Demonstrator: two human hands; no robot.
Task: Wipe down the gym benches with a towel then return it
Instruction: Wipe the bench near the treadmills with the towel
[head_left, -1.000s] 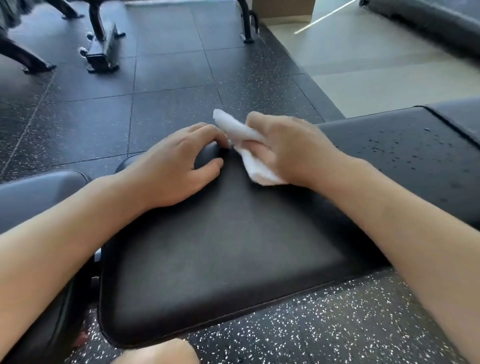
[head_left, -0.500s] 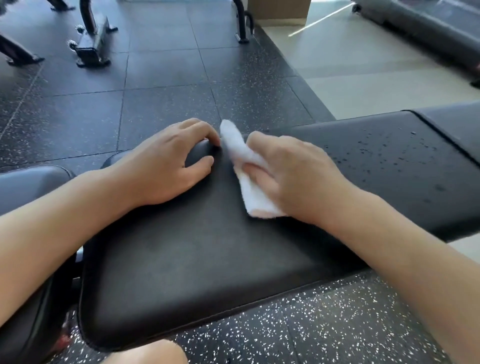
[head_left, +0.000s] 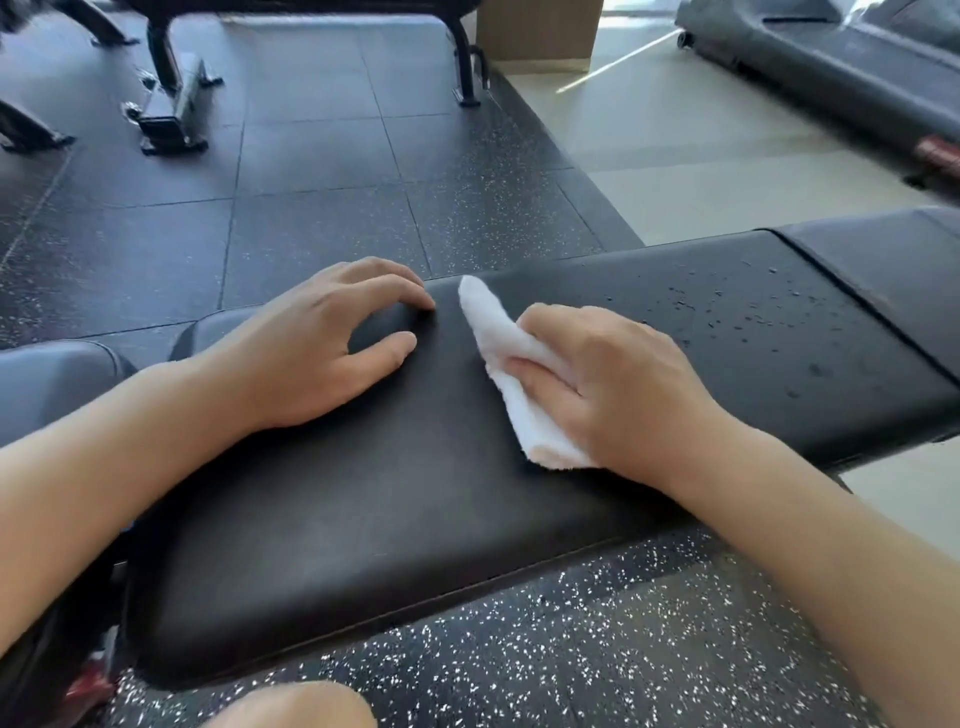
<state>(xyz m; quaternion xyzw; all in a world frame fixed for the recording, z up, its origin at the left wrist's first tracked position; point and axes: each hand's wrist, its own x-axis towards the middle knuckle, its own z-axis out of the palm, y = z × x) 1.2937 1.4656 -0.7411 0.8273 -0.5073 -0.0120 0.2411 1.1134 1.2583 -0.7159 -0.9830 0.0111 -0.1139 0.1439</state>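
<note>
Both hands are down on the black padded table (head_left: 363, 519). Right hand (head_left: 613, 384) grips the white towel (head_left: 498, 353), fingers curled over it and thumb tucked along its side, pressing it flat against the pad; one end of the cloth sticks out past the fingertips toward the far edge, the other end shows under the heel of the palm. Left hand (head_left: 317, 343) holds nothing, its fingers bent and spread, fingertips resting near the far corner of the pad, thumb lying on the surface. A narrow strip of bare pad separates the two hands (they do not touch).

To the right of the towel, water droplets (head_left: 737, 306) speckle the pad, up to a seam where the next pad section (head_left: 883, 270) begins. A grey cushion (head_left: 52, 384) sits just left of the table. Speckled rubber floor tiles (head_left: 322, 208) surround it, with black equipment legs (head_left: 171, 104) further back and a treadmill (head_left: 831, 67) on the pale floor at upper right
</note>
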